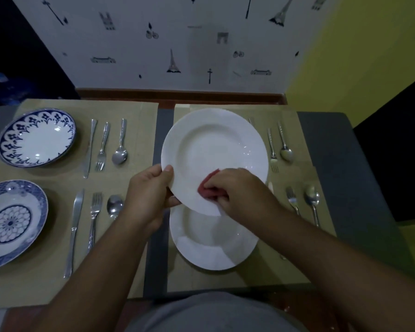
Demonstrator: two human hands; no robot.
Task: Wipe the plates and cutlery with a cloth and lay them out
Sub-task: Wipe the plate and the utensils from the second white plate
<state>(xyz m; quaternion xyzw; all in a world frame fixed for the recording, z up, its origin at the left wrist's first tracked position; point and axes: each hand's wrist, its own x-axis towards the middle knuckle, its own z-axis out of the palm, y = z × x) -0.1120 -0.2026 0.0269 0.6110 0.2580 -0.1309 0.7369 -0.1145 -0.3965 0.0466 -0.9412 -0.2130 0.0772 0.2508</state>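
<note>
Two hands on raised white plate [213, 144]: left hand [149, 195] gripping rim, thumb on top; right hand [240, 190] clutching red cloth [207, 188] against it; second white plate [213, 248] flat beneath.

The held plate [213, 149] is plain white, the cloth [207, 188] red. The far left plate [37, 137] bears a blue floral border, the near left plate [10, 224] a blue rosette.
</note>
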